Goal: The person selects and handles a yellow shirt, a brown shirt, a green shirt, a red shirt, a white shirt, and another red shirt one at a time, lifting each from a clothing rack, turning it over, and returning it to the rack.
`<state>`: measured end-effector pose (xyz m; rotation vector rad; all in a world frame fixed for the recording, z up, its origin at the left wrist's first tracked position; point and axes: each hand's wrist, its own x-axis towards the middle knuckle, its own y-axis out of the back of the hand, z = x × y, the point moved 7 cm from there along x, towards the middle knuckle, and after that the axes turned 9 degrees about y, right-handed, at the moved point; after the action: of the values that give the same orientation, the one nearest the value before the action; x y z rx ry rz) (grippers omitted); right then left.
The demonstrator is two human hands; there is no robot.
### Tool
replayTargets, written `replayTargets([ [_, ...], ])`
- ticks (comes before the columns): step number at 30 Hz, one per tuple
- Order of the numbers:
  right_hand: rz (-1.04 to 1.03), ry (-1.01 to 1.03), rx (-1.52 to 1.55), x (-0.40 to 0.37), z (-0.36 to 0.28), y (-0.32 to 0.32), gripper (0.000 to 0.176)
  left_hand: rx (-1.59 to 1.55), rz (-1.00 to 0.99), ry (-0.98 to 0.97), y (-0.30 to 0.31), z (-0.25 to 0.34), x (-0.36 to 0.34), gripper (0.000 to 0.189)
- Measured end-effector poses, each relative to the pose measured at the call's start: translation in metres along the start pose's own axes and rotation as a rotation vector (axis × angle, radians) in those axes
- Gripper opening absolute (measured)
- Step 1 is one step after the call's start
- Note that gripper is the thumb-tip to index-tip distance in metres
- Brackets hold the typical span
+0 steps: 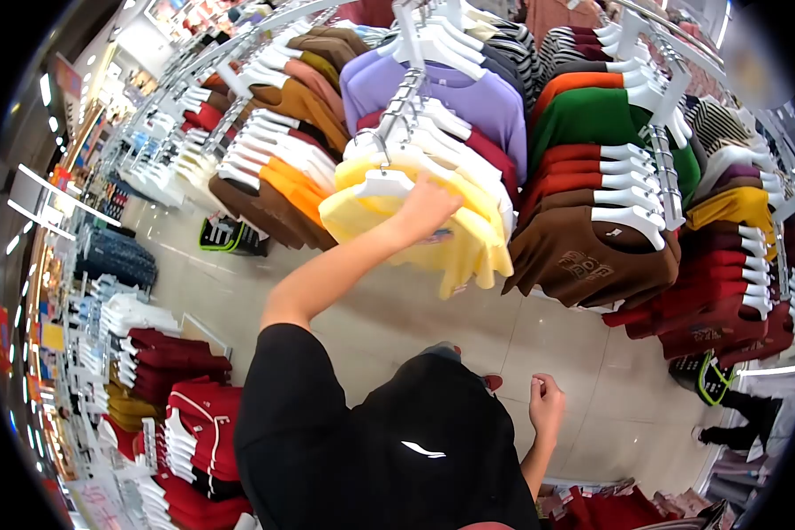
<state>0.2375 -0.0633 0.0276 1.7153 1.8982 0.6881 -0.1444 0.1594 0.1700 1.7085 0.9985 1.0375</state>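
Note:
My left hand (424,208) reaches forward and grips the shoulder of a yellow t-shirt (455,252) that hangs on a white hanger (382,184) at the front of a slanted metal rack arm (406,88). Behind it on the same arm hang dark red t-shirts and a purple t-shirt (468,93). My right hand (546,402) hangs low beside my hip over the tiled floor. Its fingers are curled and it holds nothing. I wear a black top (371,450).
More rack arms fan out: brown and orange t-shirts (274,190) to the left, brown and dark red t-shirts (592,256) and a green t-shirt (592,119) to the right. Red folded tops (194,424) sit lower left. Another person's legs (733,424) stand at the right.

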Motion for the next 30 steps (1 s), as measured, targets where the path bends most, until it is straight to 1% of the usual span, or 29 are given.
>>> replayTargets([
  [1,-0.039,0.021,0.005,0.004,-0.005,-0.004,0.014,0.008,-0.018,0.007,0.011,0.003,-0.002,0.041],
  [3,-0.05,0.105,0.045,0.011,-0.017,-0.006,0.014,0.02,-0.054,0.015,0.03,0.014,0.0,0.05],
  [4,-0.052,0.143,0.063,0.014,-0.024,-0.005,0.015,0.097,-0.042,0.008,0.027,0.019,-0.001,0.048],
  [5,-0.007,0.16,0.087,0.016,-0.029,-0.002,0.015,0.094,-0.066,0.001,0.029,0.027,-0.004,0.043],
  [7,0.088,0.199,0.138,0.027,-0.045,0.006,0.018,0.091,-0.109,-0.012,0.06,0.053,-0.015,0.033],
  [10,0.372,0.422,0.065,0.04,-0.12,0.047,0.03,0.201,-0.008,-0.072,0.076,0.099,-0.038,0.008],
  [11,0.361,0.48,0.071,0.045,-0.148,0.055,0.034,0.176,-0.07,-0.104,0.083,0.115,-0.045,0.008],
  [12,0.352,0.537,0.075,0.049,-0.175,0.064,0.039,0.178,-0.144,-0.089,0.075,0.13,-0.051,0.01],
  [13,0.343,0.592,0.078,0.053,-0.191,0.066,0.044,0.113,-0.166,-0.124,0.086,0.144,-0.058,0.006],
  [15,0.183,0.637,0.099,0.061,-0.197,0.05,0.044,0.142,-0.282,-0.174,0.094,0.173,-0.069,0.006],
  [16,0.105,0.653,0.103,0.062,-0.197,0.044,0.044,0.145,-0.304,-0.218,0.097,0.186,-0.075,0.005],
  [19,-0.12,0.465,0.011,0.059,-0.189,0.026,0.032,0.119,-0.41,-0.317,0.099,0.211,-0.085,0.005],
  [20,-0.047,0.499,0.064,0.057,-0.193,0.028,0.027,0.097,-0.425,-0.335,0.103,0.214,-0.088,0.004],
  [21,-0.04,0.486,0.061,0.055,-0.191,0.027,0.027,0.078,-0.44,-0.354,0.111,0.214,-0.088,0.004],
  [22,-0.032,0.475,0.059,0.053,-0.186,0.026,0.026,0.011,-0.484,-0.358,0.114,0.21,-0.088,0.008],
  [23,-0.023,0.462,0.057,0.051,-0.183,0.026,0.026,-0.082,-0.381,-0.376,0.121,0.205,-0.088,0.01],
  [25,0.02,0.514,0.027,0.048,-0.181,0.028,0.023,-0.273,-0.174,-0.417,0.138,0.189,-0.096,0.014],
  [26,0.034,0.543,0.014,0.046,-0.175,0.027,0.022,-0.352,-0.17,-0.442,0.146,0.183,-0.103,0.023],
  [27,0.048,0.566,-0.002,0.044,-0.174,0.031,0.022,-0.688,-0.137,-0.517,0.172,0.172,-0.106,0.026],
  [28,0.011,0.55,0.022,0.042,-0.174,0.036,0.02,-1.029,-0.111,-0.588,0.198,0.157,-0.11,0.029],
  [29,0.012,0.522,0.001,0.041,-0.168,0.039,0.021,-1.247,-0.281,-0.665,0.204,0.149,-0.119,0.032],
  [30,0.015,0.494,-0.02,0.04,-0.161,0.041,0.021,-1.393,-0.257,-0.725,0.216,0.133,-0.129,0.029],
])
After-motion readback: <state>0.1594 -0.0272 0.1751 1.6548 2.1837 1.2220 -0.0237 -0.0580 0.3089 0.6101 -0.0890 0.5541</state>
